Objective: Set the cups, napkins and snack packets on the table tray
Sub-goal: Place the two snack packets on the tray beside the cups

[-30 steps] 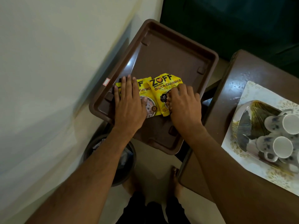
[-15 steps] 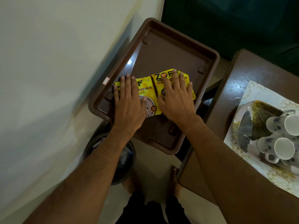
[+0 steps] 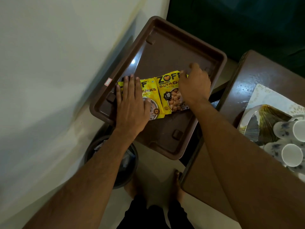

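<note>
Two yellow snack packets lie side by side in the brown tray [image 3: 166, 52]. My left hand [image 3: 132, 106] rests flat, fingers spread, on the left packet [image 3: 152, 96]. My right hand [image 3: 194, 85] covers the right side of the right packet [image 3: 168, 90], with fingertips pinching its top right corner. Several white cups [image 3: 293, 154] with blue flowers lie on their sides at the far right. No napkins are visible.
The cups rest on a glass dish [image 3: 257, 126] over a patterned mat on a dark brown table [image 3: 239, 86]. A dark round bin [image 3: 122, 164] stands on the floor under my left forearm. A pale wall fills the left. My bare feet show below.
My right hand has moved from lying flat on the right packet to its top right corner, uncovering the packet's front. The left hand has stayed flat on the left packet.
</note>
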The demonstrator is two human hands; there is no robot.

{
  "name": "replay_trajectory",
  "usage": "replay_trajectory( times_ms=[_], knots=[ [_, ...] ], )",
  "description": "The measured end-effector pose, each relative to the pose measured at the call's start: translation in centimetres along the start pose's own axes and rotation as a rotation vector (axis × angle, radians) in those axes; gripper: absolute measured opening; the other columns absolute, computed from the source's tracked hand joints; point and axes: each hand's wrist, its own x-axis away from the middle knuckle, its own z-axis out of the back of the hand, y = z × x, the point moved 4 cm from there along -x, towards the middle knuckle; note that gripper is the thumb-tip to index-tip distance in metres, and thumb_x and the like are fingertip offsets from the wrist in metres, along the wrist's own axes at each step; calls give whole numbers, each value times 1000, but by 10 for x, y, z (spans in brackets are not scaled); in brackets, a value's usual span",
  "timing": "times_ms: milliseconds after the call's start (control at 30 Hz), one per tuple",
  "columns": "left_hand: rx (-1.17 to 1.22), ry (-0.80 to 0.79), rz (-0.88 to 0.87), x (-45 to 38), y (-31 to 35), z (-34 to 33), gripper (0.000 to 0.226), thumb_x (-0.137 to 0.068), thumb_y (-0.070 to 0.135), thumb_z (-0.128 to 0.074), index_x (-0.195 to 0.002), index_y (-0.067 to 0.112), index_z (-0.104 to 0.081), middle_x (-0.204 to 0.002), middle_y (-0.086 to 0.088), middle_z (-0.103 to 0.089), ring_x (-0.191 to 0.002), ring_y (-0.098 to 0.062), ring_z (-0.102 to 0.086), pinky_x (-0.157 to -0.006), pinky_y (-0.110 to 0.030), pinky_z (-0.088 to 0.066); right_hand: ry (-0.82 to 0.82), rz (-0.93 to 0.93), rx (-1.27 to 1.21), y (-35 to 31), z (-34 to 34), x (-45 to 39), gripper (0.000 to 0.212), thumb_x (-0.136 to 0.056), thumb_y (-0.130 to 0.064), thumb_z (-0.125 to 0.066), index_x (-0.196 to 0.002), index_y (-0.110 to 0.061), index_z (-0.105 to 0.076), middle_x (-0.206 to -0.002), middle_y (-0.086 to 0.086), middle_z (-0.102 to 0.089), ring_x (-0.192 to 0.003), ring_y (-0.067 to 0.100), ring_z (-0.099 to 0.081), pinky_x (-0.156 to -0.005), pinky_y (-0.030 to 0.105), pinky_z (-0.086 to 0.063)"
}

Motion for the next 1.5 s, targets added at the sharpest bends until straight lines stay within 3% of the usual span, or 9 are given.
replay_trajectory(
  times_ms=[100,200,367,500,733,900,1067,1233,1500],
  knots=[
    [-5,-8,7,0,0,0,75,-106,47,-36,-165,7,-11,-174,-16,-10,-163,-29,-5,-131,-55,-8,-11,-41,-86,-1,1,-5,34,-97,-29,-57,-126,-12,-64,-125,11,-67,-116,27,-63,-94,35,-52],
    [2,-2,1,1,0,1,75,-106,47,-35,-165,7,-11,-174,-16,-10,-163,-29,-5,-131,-55,-8,6,-150,-284,5,-1,-7,25,-95,-32,-64,-110,-12,-69,-105,2,-70,-97,17,-67,-76,26,-50],
    [-2,7,-10,1,0,0,75,-106,46,-35,-165,7,-11,-174,-16,-10,-163,-29,-5,-131,-55,-8,126,-183,-340,12,0,-9,18,-97,-38,-63,-95,-21,-56,-76,-15,-54,-67,-2,-50,-59,19,-37],
    [-5,1,-8,1,0,0,75,-106,46,-35,-165,6,-10,-174,-16,-9,-163,-30,-4,-130,-56,-8,120,-229,-381,18,1,-15,18,-88,-21,-69,-103,-15,-63,-84,-11,-58,-76,6,-58,-71,29,-53],
    [-4,-3,-18,1,2,3,75,-106,45,-35,-165,6,-10,-174,-17,-9,-163,-30,-4,-130,-56,-8,213,-172,-608,22,7,-13,45,-74,16,-61,-110,-11,-65,-98,-2,-65,-79,4,-61,-59,11,-52],
    [-11,8,-51,-2,2,5,75,-105,45,-34,-165,5,-12,-174,-18,-12,-162,-31,-6,-130,-56,-10,139,-107,-490,24,6,-6,48,-85,-6,-71,-131,-8,-57,-121,4,-61,-103,13,-64,-74,10,-51],
    [67,68,-28,0,1,14,78,-103,46,-41,-163,2,-17,-172,-19,-18,-162,-34,-9,-132,-52,-10,37,61,-120,19,3,7,73,-82,-41,-82,-134,-10,-42,-126,12,-58,-104,17,-53,-84,31,-45],
    [328,256,264,26,-4,25,60,-102,30,-53,-154,4,-37,-155,-17,-41,-146,-29,-37,-120,-42,-39,-8,59,-96,18,2,12,75,-76,-33,-89,-128,-8,-42,-122,10,-64,-113,28,-62,-87,37,-53],
    [119,80,314,16,3,39,74,-96,30,-71,-151,-4,-35,-142,-24,-54,-128,-37,-54,-108,-44,-47,-9,12,-239,15,2,13,87,-70,-22,-92,-137,-11,-38,-124,5,-60,-117,25,-61,-99,44,-52]
  ],
)
